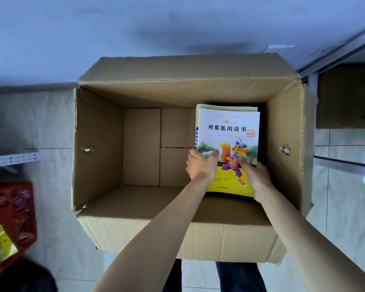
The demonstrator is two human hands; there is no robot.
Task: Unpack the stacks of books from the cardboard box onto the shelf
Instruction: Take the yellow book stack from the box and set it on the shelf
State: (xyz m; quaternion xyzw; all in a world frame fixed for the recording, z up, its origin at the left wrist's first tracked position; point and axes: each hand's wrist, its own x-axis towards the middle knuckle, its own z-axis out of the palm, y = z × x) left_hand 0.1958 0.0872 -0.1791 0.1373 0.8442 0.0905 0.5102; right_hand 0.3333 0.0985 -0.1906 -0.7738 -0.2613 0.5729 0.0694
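An open cardboard box (97, 144) stands on the floor below me. In its right half sits a stack of books (228, 123); the top cover is white and yellow with a cartoon fox. My left hand (200, 165) grips the stack's left edge, thumb on the cover. My right hand (255, 178) grips the near right corner, thumb lying on the cover. The lower books are mostly hidden under the top one. The box's left half shows bare cardboard bottom.
A red plastic crate (13, 213) with a yellow-green booklet stands at the left. A white perforated shelf rail (13, 159) lies above it. Metal shelf frame bars (343, 163) run along the right, with a brown box (346, 98) behind. My legs are below the box.
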